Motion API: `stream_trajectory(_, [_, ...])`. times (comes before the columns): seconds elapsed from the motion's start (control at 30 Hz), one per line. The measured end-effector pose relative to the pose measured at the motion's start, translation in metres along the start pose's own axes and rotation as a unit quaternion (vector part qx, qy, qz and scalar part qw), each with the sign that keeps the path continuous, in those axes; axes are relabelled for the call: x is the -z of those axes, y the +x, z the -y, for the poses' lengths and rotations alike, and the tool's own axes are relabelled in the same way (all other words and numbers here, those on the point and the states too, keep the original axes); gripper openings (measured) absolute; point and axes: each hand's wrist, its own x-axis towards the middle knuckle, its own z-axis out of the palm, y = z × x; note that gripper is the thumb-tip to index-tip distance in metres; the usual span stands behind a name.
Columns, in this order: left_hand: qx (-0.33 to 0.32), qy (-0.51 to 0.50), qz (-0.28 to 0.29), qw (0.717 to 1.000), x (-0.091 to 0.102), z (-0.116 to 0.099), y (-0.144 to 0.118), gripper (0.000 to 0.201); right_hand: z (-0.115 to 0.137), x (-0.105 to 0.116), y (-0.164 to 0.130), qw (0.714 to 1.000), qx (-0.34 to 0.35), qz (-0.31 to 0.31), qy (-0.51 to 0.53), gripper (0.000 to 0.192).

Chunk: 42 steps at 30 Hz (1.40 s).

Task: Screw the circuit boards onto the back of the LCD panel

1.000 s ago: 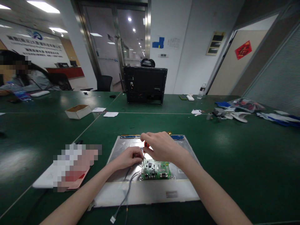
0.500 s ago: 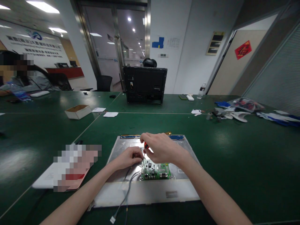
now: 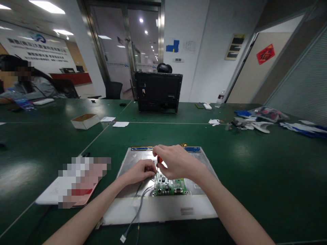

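My right hand (image 3: 176, 161) is closed around the red and black handle of a screwdriver (image 3: 159, 159). The thin shaft points down to the upper left corner of a green circuit board (image 3: 170, 186). Beside the tip, my left hand (image 3: 141, 171) has its fingers curled together at the board's corner; whatever they pinch is hidden. Under both hands lies a flat metal display panel (image 3: 163, 209) with a blue strip along its far edge. Grey cables (image 3: 140, 209) run from the board's left side over the panel's near edge, ending in a white connector (image 3: 123, 239).
A white tablet-like slab and a pink one (image 3: 89, 185), partly blurred, lie to the left. Farther back are an open cardboard box (image 3: 85, 121), a black monitor casing (image 3: 158, 92) and a bottle (image 3: 219, 99). Loose parts and bags (image 3: 268, 114) lie at right. A person sits at far left.
My right hand has shifted very slightly on the screwdriver, whose handle looks a little turned. My left hand, the board and the panel stay in place.
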Motion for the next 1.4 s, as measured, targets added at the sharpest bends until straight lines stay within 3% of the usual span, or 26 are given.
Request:
stream_trajectory(0.37, [0.017, -0.017, 0.004, 1.000, -0.0013, 0.0001, -0.0005, 0.015, -0.0025, -0.0058, 0.0062, 0.999, -0.042, -0.004, -0.032, 0.015])
stream_trajectory(0.7, [-0.002, 0.002, 0.002, 1.000, 0.0005, 0.0005, 0.0004, 0.005, 0.0005, -0.0030, 0.0007, 1.000, 0.007, -0.012, -0.013, 0.021])
stream_trajectory(0.97, [0.009, -0.024, 0.000, 1.000, -0.0001, -0.0016, -0.0008, 0.011, -0.0012, -0.0053, 0.0063, 0.998, -0.034, -0.018, -0.042, 0.013])
stream_trajectory(1.4, [0.007, -0.010, 0.004, 1.000, -0.0019, 0.0058, -0.0002, 0.013, -0.0010, -0.0039, 0.0031, 1.000, -0.007, -0.019, -0.016, 0.016])
